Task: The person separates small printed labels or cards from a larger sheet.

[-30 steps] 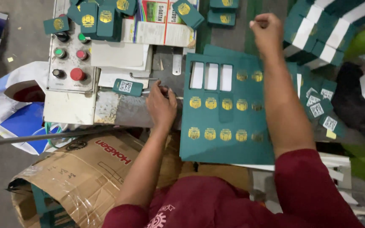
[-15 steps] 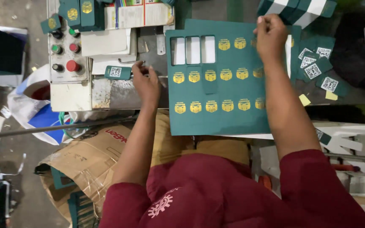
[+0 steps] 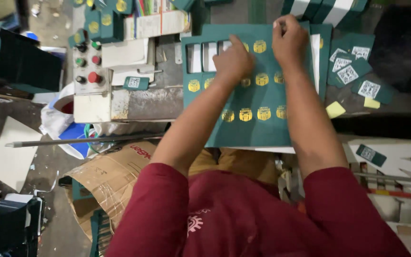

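Observation:
A large green card sheet point(image 3: 258, 128) printed with rows of gold emblems lies on the bench in front of me. Three rectangular windows are punched out at its top left. My left hand point(image 3: 234, 59) presses on the sheet just right of those windows, fingers curled. My right hand point(image 3: 288, 40) pinches the sheet near its top edge. A small green tag with a square code point(image 3: 135, 83) lies apart on the metal machine bed to the left.
A control box point(image 3: 87, 66) with red, green and black buttons stands at the left. More small green tags point(image 3: 353, 71) and a yellow scrap point(image 3: 335, 109) lie at the right. Cardboard point(image 3: 115, 171), a metal rod point(image 3: 82, 140) and bags sit below the bench.
My left hand has left the small tag on the machine bed and moved right onto the sheet beside the windows. My right hand stays at the sheet's top edge.

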